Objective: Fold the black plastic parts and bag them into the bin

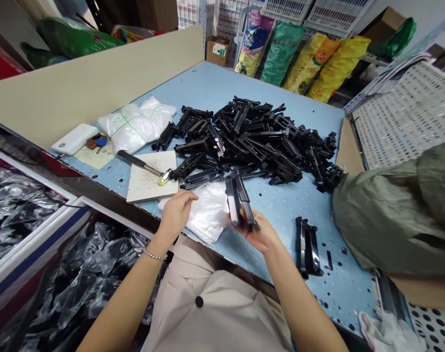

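Note:
My right hand (257,232) is closed around a pair of long black plastic parts (239,198), held upright over the table's near edge. My left hand (178,212) has its thumb and fingers pinched together at the edge of a stack of clear plastic bags (208,210); how much of the bag it grips is partly hidden. Behind both hands spreads a large heap of similar black parts (252,137). Two more black parts (307,247) lie side by side to the right of my right hand.
On the left are a pale board (149,188) with a black-handled tool (140,164) across it, a tied bundle of bags (134,124) and a white device (75,139). A green-grey sack (394,210) stands at right. Below left, a bin holds bagged parts (94,269).

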Available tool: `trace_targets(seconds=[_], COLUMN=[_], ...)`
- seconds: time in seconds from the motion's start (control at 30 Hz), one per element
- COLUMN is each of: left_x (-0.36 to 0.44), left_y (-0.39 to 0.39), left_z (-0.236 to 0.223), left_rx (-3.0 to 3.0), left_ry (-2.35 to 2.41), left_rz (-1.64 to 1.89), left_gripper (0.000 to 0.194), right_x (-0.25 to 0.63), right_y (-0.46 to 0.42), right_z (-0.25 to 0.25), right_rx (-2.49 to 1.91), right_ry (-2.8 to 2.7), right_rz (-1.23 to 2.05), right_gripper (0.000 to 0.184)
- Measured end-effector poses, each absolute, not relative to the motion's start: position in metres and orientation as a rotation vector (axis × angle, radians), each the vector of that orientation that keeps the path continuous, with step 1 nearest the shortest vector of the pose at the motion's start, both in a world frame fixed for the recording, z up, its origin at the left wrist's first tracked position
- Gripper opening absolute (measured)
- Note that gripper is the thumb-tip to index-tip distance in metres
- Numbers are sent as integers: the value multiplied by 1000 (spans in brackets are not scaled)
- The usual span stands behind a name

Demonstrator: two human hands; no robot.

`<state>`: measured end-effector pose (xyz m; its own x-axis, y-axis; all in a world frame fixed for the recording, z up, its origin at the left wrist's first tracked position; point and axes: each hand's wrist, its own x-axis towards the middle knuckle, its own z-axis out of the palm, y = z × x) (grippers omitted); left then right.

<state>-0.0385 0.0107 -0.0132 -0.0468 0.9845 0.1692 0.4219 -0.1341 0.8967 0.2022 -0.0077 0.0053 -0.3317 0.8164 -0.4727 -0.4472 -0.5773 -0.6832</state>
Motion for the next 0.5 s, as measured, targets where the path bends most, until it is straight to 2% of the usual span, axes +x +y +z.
trace_targets(seconds=[0.17,0.33,0.4,0.5], left_x=[-29,-18,-15,-19], left_y=[14,-17,-33,-48], left_z=[-18,2,9,10], left_rx=[1847,2116,2177,2091], left_ry=[1517,1268,1114,1147], left_rz=[1025,1026,1020,1077], left_gripper=[46,54,57,55], right_x=[194,192,191,188], right_y=[-27,-25,-26,-34], right_z=[-3,-26,-28,-21], right_rx=[-1021,-814,-759,-689], right_ry=[-430,-201,-207,-189], right_rz=[2298,2427,2397,2330], right_gripper=[29,28,24,20])
